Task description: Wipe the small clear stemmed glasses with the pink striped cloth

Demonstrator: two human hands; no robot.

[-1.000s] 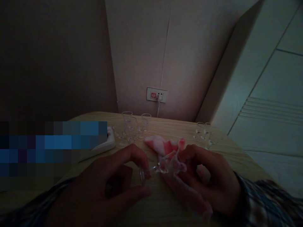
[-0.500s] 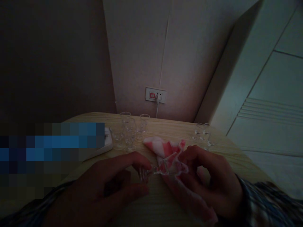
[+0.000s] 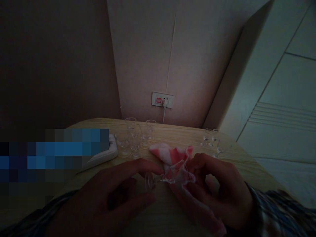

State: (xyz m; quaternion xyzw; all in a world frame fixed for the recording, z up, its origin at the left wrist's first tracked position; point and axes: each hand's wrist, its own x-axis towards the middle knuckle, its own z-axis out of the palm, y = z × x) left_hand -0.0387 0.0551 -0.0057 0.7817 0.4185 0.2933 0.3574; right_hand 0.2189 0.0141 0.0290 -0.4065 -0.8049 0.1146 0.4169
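Observation:
A small clear stemmed glass [image 3: 160,178] lies sideways between my hands, its foot toward the left and its bowl toward the right. My left hand [image 3: 116,191] is curled about the foot end, the index finger reaching along the stem to the bowl and the thumb below the foot. My right hand [image 3: 217,187] pinches a red-and-white cloth [image 3: 168,153], bunched at the glass's mouth. Part of the cloth drapes down beneath the right hand, and its far end rests on the table. How deep the cloth goes into the bowl is hard to see.
On the wooden table [image 3: 177,130], several stemmed glasses [image 3: 135,141] stand back left, and a few more glasses [image 3: 209,136] back right. A white device [image 3: 112,149] lies at left beside a blurred-out patch. Behind are a wall socket [image 3: 162,99] with a plugged-in cord and a white cabinet [image 3: 278,98].
My left index finger has slid rightward from the glass's foot toward its bowl, and the foot now shows more fully. My right hand and the cloth have barely moved.

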